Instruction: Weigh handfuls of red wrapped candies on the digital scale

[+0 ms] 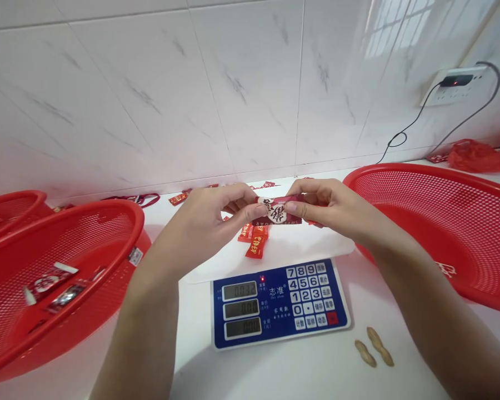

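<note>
Between my two hands, a dark red candy packet [278, 211] with a white patch and dark lettering is held level above the scale's white pan [308, 250]. My left hand [216, 214] pinches its left end, thumb on the front. At the right end my right hand [325, 205] grips it the same way. Several small red wrapped candies [256, 244] lie on the pan just below. Nearer to me is the scale's blue panel [279, 305], with number keys and three displays; the top one appears lit with digits.
Red plastic baskets stand at both sides: a left basket [108, 222] with a few packets inside, and a right basket [441, 178]. Two peanuts [375, 347] lie right of the scale. A socket [452, 86] with a plugged-in cable is on the tiled wall. Red wrapped pieces [179, 198] lie along the wall.
</note>
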Demonstrator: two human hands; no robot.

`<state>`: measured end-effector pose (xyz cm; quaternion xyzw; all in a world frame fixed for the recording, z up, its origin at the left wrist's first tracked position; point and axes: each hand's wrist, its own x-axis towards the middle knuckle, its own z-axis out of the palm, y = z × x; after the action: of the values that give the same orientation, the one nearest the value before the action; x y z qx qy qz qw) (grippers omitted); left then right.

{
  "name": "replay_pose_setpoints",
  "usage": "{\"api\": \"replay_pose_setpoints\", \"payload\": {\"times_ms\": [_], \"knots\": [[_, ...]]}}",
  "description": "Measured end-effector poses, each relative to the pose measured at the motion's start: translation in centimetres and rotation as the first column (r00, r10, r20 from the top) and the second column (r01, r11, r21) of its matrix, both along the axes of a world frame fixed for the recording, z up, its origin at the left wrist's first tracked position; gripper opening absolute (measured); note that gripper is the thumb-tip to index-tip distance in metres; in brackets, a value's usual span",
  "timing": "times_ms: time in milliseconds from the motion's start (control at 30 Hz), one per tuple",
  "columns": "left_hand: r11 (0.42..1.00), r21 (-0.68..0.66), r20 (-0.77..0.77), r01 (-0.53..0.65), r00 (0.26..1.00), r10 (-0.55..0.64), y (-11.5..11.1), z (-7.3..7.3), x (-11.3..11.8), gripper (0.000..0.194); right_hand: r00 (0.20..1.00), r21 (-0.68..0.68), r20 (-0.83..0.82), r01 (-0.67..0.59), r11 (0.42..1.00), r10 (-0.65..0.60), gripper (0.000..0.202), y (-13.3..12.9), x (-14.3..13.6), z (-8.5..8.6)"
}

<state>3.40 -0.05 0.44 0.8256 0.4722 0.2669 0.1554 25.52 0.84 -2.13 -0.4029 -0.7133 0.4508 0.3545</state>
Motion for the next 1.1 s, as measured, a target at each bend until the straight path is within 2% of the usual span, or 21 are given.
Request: {"api": "replay_pose_setpoints", "payload": {"times_ms": [133, 267, 367, 467, 567, 633, 767, 900, 1033, 1100], "knots": [[0.998, 0.059, -0.074, -0.038, 0.996, 0.042, 0.2, -0.3, 0.0, 0.031, 0.997, -0.025, 0.067, 0.030, 0.999, -0.028, 0.029, 0.6, 0.0, -0.6], [0.996, 0.016, -0.140, -0.092, 0.986, 0.093, 1.0, -1.1, 0.1, 0.033, 0.978, -0.102, 0.051, 0.205, 0.973, -0.201, 0.035, 1.4, 0.9, -1.0], [0.995, -0.013, -0.193, -0.104, 0.976, 0.099, 1.7, -1.9, 0.2, 0.033, 0.970, -0.161, -0.001, 0.240, 0.957, -0.243, 0.031, 1.8, 1.6, -1.0], [0.993, -0.057, -0.218, -0.105, 0.972, 0.090, 2.2, -2.6, 0.6, 0.034, 0.976, -0.160, -0.082, 0.186, 0.969, -0.201, 0.035, 1.6, 1.8, -0.7], [0.991, -0.104, -0.227, -0.088, 0.972, 0.063, 2.4, -3.1, 1.1, 0.034, 0.973, -0.096, -0.179, 0.129, 0.987, -0.145, 0.042, 1.1, 1.4, -0.4], [0.990, -0.107, -0.234, -0.097, 0.970, 0.069, 2.4, -3.1, 1.2, 0.034, 0.974, -0.048, -0.188, 0.115, 0.992, -0.123, 0.042, 0.9, 1.2, -0.2], [0.992, -0.059, -0.229, -0.114, 0.968, 0.098, 2.1, -2.4, 0.7, 0.033, 0.985, 0.029, -0.145, 0.096, 0.995, -0.091, 0.030, 0.8, 1.1, -0.1], [0.997, -0.038, -0.160, -0.073, 0.985, 0.066, 1.6, -1.5, 0.0, 0.031, 0.992, 0.033, 0.019, 0.121, 0.992, -0.122, 0.023, 0.5, 1.1, 0.1], [0.999, 0.033, -0.024, -0.040, 0.999, 0.040, 0.8, -1.2, 0.2, 0.029, 0.997, -0.014, 0.073, -0.015, 1.000, 0.016, 0.025, 0.0, 0.6, -0.2], [0.997, 0.071, 0.026, -0.035, 0.999, 0.034, 0.5, -1.2, 0.5, 0.027, 0.998, 0.042, 0.042, -0.045, 0.998, 0.043, 0.024, 0.1, 0.1, -0.6]]}}
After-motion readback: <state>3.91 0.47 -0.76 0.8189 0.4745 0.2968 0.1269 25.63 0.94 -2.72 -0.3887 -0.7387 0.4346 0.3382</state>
